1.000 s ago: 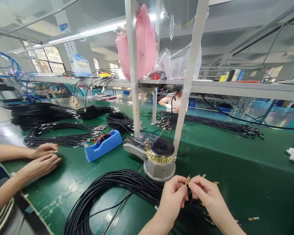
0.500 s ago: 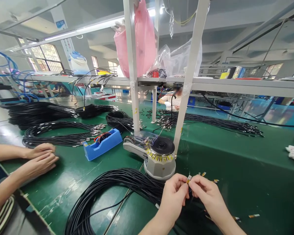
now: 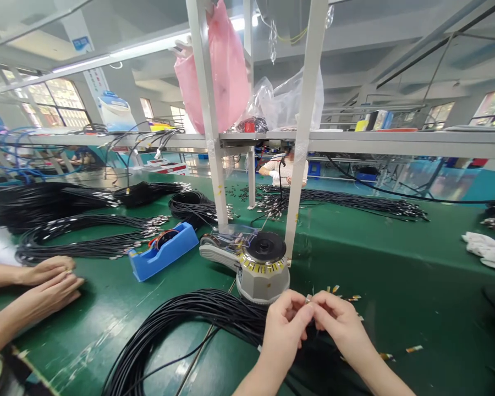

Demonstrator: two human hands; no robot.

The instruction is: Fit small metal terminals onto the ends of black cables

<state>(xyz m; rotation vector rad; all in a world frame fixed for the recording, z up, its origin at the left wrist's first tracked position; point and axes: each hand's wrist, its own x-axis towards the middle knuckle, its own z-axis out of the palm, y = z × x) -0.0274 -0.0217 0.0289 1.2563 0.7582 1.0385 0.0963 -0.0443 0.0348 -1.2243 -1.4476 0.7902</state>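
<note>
My left hand (image 3: 284,327) and my right hand (image 3: 341,324) meet in front of the round tape dispenser (image 3: 264,275), fingertips pinched together. Between them shows the small silvery tip of a cable connector (image 3: 309,298); the fingers cover the rest. Both hands are closed on it, thumbs almost touching. A thick bundle of black cables (image 3: 169,319) curves across the green table and passes under my hands. Several cable ends with yellow tape and pale tips (image 3: 414,349) lie to the right of my right hand.
A blue desktop tape holder (image 3: 165,256) stands left of the dispenser. More black cable bundles (image 3: 82,231) lie behind it. At the left edge rest a co-worker's hands (image 3: 51,283). White shelf posts (image 3: 299,137) rise behind the dispenser. A white glove (image 3: 487,250) lies far right.
My fingers have closed further over the connector, hiding the yellow tape that showed below its tip. The view has turned slightly right, so the surroundings sit further left.
</note>
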